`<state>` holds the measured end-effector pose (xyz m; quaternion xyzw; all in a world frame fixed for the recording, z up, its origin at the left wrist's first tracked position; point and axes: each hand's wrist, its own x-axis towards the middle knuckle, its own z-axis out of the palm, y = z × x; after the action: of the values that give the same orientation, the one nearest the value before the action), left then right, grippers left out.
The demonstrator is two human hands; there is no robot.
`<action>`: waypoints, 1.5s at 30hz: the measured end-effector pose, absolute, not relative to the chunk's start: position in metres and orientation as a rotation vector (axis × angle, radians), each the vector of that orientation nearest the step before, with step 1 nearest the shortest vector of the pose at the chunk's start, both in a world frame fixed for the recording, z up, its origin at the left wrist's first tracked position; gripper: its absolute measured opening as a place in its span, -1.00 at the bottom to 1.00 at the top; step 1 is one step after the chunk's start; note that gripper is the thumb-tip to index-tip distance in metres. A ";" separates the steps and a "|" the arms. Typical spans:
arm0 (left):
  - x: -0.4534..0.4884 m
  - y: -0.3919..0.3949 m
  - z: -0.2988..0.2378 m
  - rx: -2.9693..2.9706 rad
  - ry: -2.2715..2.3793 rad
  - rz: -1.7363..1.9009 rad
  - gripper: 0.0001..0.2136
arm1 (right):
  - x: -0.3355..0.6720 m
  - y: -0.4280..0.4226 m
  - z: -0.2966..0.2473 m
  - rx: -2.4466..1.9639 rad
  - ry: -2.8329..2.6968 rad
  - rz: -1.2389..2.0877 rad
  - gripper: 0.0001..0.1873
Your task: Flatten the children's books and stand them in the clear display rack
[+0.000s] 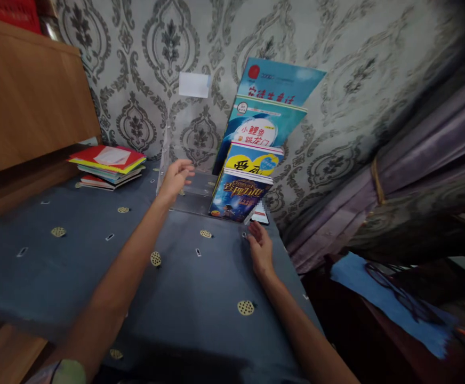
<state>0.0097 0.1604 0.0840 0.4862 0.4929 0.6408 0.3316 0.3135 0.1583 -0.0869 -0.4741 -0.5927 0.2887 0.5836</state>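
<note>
A clear acrylic display stand (184, 181) sits on a blue-grey tablecloth (76, 250) against the wall. Several books lean in its right half: a dark space-cover book (238, 198) in front, a yellow one (254, 159) behind it, and two teal ones (264, 125) higher up. My left hand (174, 178) hovers at the stand's empty left side, fingers apart, holding nothing. My right hand (259, 248) rests on the cloth just below the front book's right corner, fingers loosely stretched. A phone (261, 216) lies beside that corner.
A stack of books (108, 166) with a red cover on top lies at the table's back left, beside a wooden cabinet (24, 96). Purple curtains (416, 176) hang at the right. A blue cloth (388, 298) lies on a dark surface lower right.
</note>
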 end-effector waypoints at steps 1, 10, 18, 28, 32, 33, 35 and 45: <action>0.006 0.159 0.085 1.224 1.256 1.690 -0.74 | 0.313 0.155 -0.089 -1.111 -1.392 0.687 -0.41; -0.013 0.165 0.081 0.911 1.052 1.757 -0.85 | 0.314 0.150 -0.090 -1.177 -1.494 0.659 -0.51; 0.002 0.170 0.073 0.832 0.991 1.626 -0.85 | 0.310 0.144 -0.079 -1.236 -1.403 0.687 -0.51; 0.029 0.194 0.042 0.797 0.930 1.410 -0.87 | 0.309 0.138 -0.072 -1.294 -1.386 0.731 -0.48; 0.036 0.195 0.031 0.785 0.907 1.367 -0.90 | 0.311 0.135 -0.073 -1.336 -1.404 0.745 -0.43; 0.038 0.195 0.030 0.793 0.906 1.357 -0.90 | 0.312 0.134 -0.074 -1.341 -1.408 0.740 -0.43; 0.042 0.192 0.030 0.812 0.900 1.338 -0.89 | 0.315 0.135 -0.077 -1.350 -1.421 0.722 -0.45; -0.006 0.155 0.074 0.973 0.855 1.558 -0.87 | 0.314 0.134 -0.071 -1.347 -1.491 0.721 -0.55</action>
<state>-0.0058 0.1553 0.0744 0.4074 0.3579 0.6525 0.5294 0.3140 0.1341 -0.0711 -0.5526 -0.6119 0.2958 0.4824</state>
